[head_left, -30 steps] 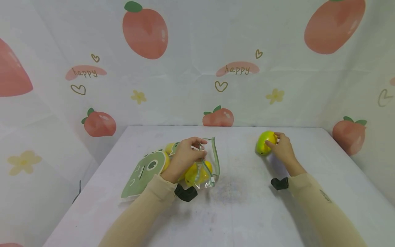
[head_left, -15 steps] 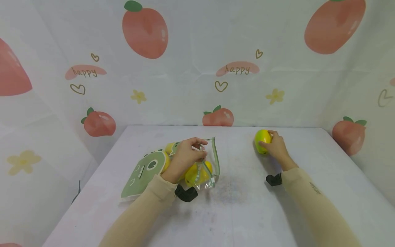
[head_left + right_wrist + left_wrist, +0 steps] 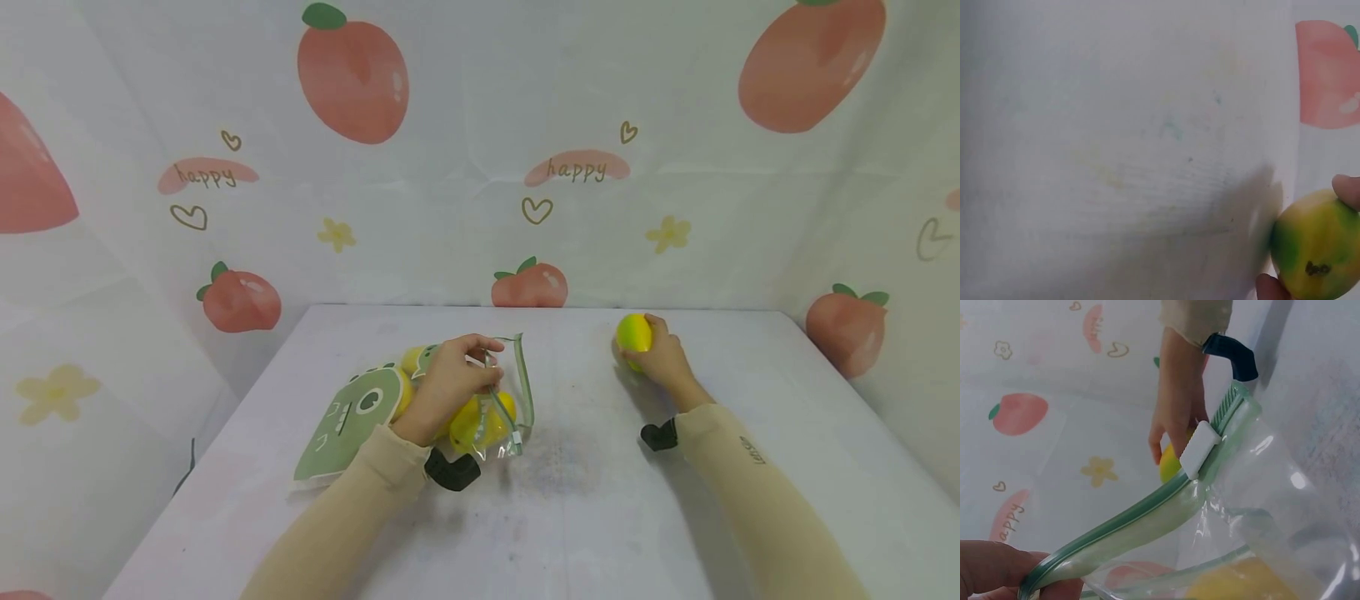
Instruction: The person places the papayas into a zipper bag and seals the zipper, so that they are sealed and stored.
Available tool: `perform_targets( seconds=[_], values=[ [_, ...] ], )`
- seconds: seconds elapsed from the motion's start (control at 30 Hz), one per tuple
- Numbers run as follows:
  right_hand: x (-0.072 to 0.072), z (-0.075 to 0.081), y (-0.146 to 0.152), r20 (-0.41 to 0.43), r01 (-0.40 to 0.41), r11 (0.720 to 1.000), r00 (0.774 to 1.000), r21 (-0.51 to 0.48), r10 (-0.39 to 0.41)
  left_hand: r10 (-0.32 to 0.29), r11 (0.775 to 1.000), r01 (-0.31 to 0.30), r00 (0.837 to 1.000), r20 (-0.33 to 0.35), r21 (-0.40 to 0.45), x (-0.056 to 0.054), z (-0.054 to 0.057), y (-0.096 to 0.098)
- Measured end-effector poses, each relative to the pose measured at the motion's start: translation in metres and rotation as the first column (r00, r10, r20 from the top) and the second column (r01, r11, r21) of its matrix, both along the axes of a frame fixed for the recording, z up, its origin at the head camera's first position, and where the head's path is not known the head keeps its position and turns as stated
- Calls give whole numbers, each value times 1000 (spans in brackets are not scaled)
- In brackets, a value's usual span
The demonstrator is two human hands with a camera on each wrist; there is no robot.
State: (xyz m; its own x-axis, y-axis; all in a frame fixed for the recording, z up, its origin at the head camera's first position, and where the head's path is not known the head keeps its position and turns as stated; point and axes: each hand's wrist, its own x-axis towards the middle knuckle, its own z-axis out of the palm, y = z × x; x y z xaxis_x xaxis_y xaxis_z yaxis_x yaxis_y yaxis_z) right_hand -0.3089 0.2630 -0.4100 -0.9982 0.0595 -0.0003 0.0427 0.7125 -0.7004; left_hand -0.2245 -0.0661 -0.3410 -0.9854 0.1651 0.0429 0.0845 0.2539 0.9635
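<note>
My left hand (image 3: pixel 450 383) pinches the green-edged mouth of a clear zip bag (image 3: pixel 341 437) printed with a green cartoon face. In the left wrist view, finger and thumb hold the zip strip (image 3: pixel 1129 517), and its white slider (image 3: pixel 1200 450) sits further along. Several yellow fruits (image 3: pixel 474 427) lie inside the bag, partly hidden by the hand and print. At the right, my right hand (image 3: pixel 667 360) grips a yellow-green mango (image 3: pixel 634 333). The right wrist view shows the mango (image 3: pixel 1316 247) between thumb and fingers, its dark stem scar facing the camera.
A white table (image 3: pixel 570 508) lies under both hands. Behind it hangs a pale cloth backdrop (image 3: pixel 450 225) printed with peaches, hearts and flowers. Black wrist mounts (image 3: pixel 452 471) jut out below both hands.
My right hand has moved slightly left with the mango, which has turned so that less of its length shows. The left hand and the bag have stayed in place.
</note>
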Motion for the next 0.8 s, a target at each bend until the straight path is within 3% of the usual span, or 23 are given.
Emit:
perform_targets(
  seconds=[0.43,0.8],
  values=[
    [5,5,-2,19,19,999,1000,-49,-19,8,1000,-8,1000,2,-18,1,0,0],
    [16,28,-17,-144,-58,996,988,-75,46,3,1000,-3,1000,4,-3,2,1,-1]
  ],
)
